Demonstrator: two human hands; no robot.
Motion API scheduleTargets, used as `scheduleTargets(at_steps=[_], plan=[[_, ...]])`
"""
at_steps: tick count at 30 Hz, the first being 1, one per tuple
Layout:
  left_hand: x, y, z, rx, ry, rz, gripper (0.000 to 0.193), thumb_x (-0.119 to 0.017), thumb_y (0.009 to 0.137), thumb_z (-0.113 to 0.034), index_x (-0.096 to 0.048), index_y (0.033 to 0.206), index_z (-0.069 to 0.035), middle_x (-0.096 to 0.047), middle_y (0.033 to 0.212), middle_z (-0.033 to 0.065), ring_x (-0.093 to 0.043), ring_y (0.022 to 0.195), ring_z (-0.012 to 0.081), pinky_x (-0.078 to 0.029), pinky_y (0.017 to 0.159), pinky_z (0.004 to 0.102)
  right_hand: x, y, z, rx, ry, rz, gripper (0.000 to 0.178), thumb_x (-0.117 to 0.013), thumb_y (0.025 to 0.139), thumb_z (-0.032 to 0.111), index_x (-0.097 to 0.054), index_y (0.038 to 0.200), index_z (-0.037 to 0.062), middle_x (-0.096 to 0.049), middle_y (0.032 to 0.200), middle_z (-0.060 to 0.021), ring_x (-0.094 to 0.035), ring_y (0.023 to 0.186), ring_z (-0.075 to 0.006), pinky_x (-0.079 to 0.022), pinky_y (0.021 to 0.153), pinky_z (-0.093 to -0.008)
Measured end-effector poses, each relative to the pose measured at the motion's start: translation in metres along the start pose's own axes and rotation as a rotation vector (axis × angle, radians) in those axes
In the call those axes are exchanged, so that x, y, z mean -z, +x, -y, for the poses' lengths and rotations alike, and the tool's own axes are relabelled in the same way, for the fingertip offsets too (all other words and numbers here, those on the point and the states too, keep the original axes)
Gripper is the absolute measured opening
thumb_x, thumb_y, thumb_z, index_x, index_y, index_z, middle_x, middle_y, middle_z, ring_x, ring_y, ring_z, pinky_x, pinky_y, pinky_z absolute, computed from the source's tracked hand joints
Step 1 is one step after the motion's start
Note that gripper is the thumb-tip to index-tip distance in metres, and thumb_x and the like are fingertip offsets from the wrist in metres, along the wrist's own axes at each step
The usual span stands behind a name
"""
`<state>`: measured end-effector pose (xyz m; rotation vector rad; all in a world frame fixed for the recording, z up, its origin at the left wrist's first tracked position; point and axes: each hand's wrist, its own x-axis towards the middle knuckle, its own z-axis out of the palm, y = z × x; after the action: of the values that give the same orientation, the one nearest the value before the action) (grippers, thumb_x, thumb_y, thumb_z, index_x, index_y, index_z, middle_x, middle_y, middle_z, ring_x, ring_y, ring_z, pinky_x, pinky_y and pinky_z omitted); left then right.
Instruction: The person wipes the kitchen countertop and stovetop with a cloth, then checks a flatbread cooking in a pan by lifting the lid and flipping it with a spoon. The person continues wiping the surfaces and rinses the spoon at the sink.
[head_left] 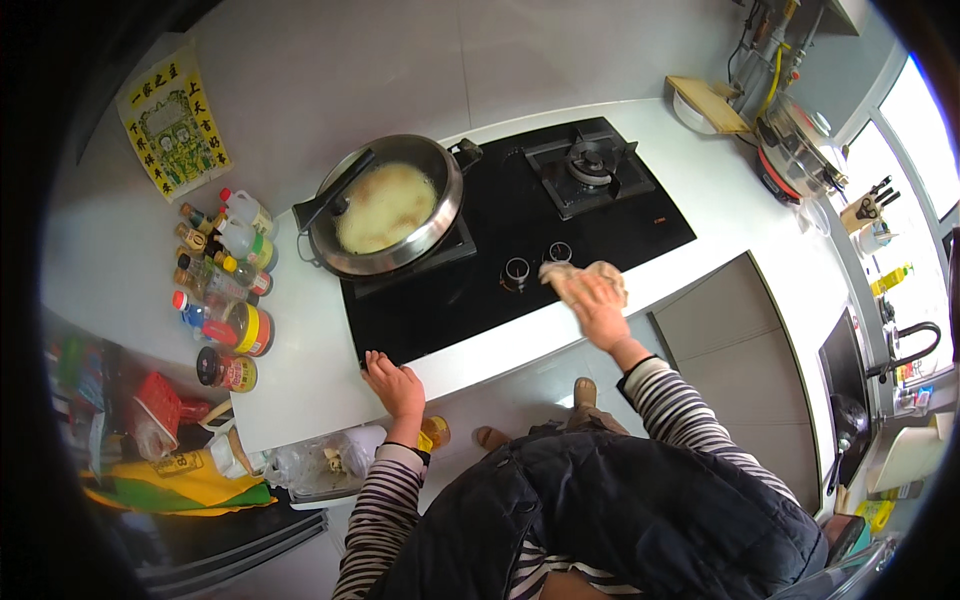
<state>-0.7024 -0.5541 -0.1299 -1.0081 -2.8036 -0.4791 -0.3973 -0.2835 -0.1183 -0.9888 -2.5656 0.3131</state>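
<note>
My right hand (597,305) presses a crumpled beige cloth (612,274) onto the front edge of the black gas cooktop (440,318), just right of its two control knobs (516,270). The hand covers part of the cloth. My left hand (396,387) rests on the white counter edge by the cooktop's front left corner, holding nothing, its fingers stretched out. On the left burner sits a wide steel wok (425,238) with pale, cloudy, foamy liquid (385,208) in it. A black-handled utensil (340,190) leans in the wok. The right burner (590,165) bears no pot.
Several sauce bottles and jars (240,325) crowd the counter's left end. At the back right are a white bowl (690,115) under a wooden board (708,103), and a steel pot with a lid (800,145). A knife block (860,212) and sink tap (915,345) lie far right.
</note>
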Motion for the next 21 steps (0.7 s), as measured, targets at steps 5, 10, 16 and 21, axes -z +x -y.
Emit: scheduleTargets(at_steps=[5, 10, 16, 21], plan=[[-0.011, -0.009, -0.048, -0.059, -0.072, -0.035, 0.048, -0.056, 0.089, -0.008, -0.044, 0.133, 0.005, -0.036, 0.145, 0.0218, -0.024, 0.145, 0.0355, -0.018, 0.120, 0.0520, 0.023, 0.031, -0.089, -0.187, -0.032, -0.038, 0.045, -0.051, 0.097, 0.029, -0.052, 0.141, 0.0190, -0.043, 0.148, -0.0116, -0.037, 0.137, -0.0359, -0.024, 0.115, -0.0501], [-0.017, -0.013, -0.106, -0.155, -0.075, 0.048, 0.065, -0.058, 0.091, -0.029, -0.037, 0.141, 0.006, -0.029, 0.153, 0.0231, -0.020, 0.147, 0.0360, -0.015, 0.120, 0.0511, 0.020, 0.073, -0.104, 0.026, -0.541, 0.231, 0.050, -0.052, 0.093, 0.023, -0.049, 0.142, 0.0179, -0.036, 0.151, -0.0092, -0.031, 0.140, -0.0325, -0.020, 0.115, -0.0525], [-0.016, -0.006, -0.128, -0.235, -0.049, 0.046, 0.074, -0.063, 0.088, -0.036, -0.038, 0.137, 0.012, -0.030, 0.153, 0.0230, -0.021, 0.147, 0.0361, -0.017, 0.119, 0.0512, 0.012, 0.120, -0.086, 0.051, 0.627, 0.405, 0.046, -0.057, 0.097, 0.020, -0.051, 0.143, 0.0182, -0.044, 0.149, -0.0082, -0.036, 0.140, -0.0259, -0.024, 0.117, -0.0360], [-0.011, -0.007, -0.127, -0.208, -0.050, 0.029, 0.076, -0.065, 0.085, -0.038, -0.039, 0.138, 0.009, -0.032, 0.152, 0.0228, -0.024, 0.146, 0.0349, -0.018, 0.119, 0.0513, 0.037, 0.125, -0.108, 0.311, 0.378, 0.212, 0.051, -0.064, 0.076, 0.001, -0.064, 0.125, 0.0140, -0.060, 0.124, -0.0123, -0.054, 0.121, -0.0299, -0.043, 0.105, -0.0354]])
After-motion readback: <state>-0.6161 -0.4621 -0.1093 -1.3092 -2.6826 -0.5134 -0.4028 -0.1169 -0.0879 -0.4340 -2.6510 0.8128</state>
